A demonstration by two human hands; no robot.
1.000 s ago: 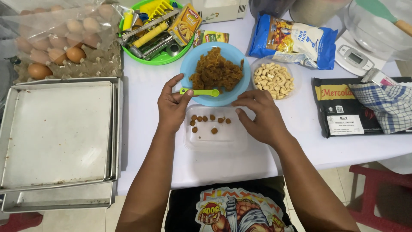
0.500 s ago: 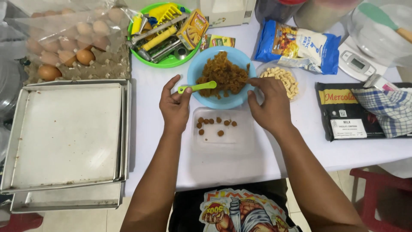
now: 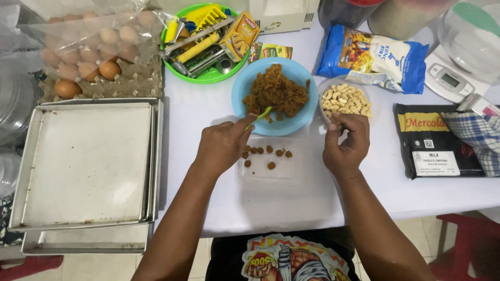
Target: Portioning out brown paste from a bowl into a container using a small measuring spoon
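The left hand (image 3: 224, 145) grips a green spoon (image 3: 259, 117), its tip in the brown paste (image 3: 276, 96) of the blue bowl (image 3: 245, 88); the right hand (image 3: 346, 145), fingers curled shut, hovers right of that bowl; brown balls (image 3: 265, 153) lie just below it.

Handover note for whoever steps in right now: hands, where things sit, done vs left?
Left hand: grip on a green spoon, tip in the brown filling on the blue plate.
Right hand: fingers curled shut at the cashew bowl; contents hidden.
Clear tray between the hands.
Done: seven small filling balls in the tray.
Left: most filling is unportioned; baking trays bare.
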